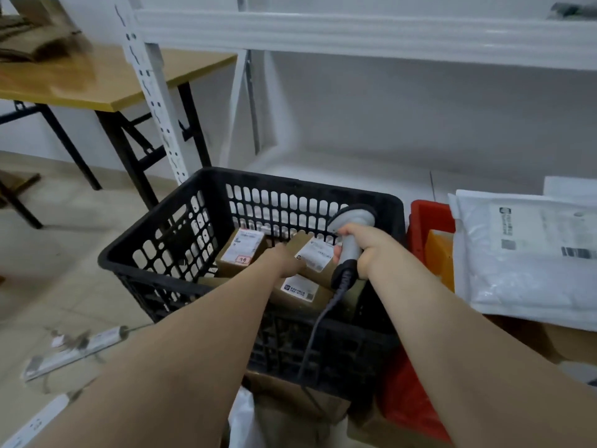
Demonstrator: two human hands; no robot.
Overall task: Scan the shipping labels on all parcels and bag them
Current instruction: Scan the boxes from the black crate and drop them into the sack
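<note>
"Parcels [240,250], where do they sit?"
"3 brown boxes with white labels lie inside the black crate [155,234], in front of the white shelving [355,33]."
"And the right hand [365,247]?"
"Fingers wrapped tight round the handle of the grey scanner [350,234], its head over the crate and its cable trailing across the near rim."
"The left hand [284,260]?"
"It reaches in against the tilted middle box [315,253]. Its fingers are hidden, so I cannot tell grip from touch."
"Beside the crate?"
"White mailer bags [523,270] over a red bin [429,218], just to the right."
</note>
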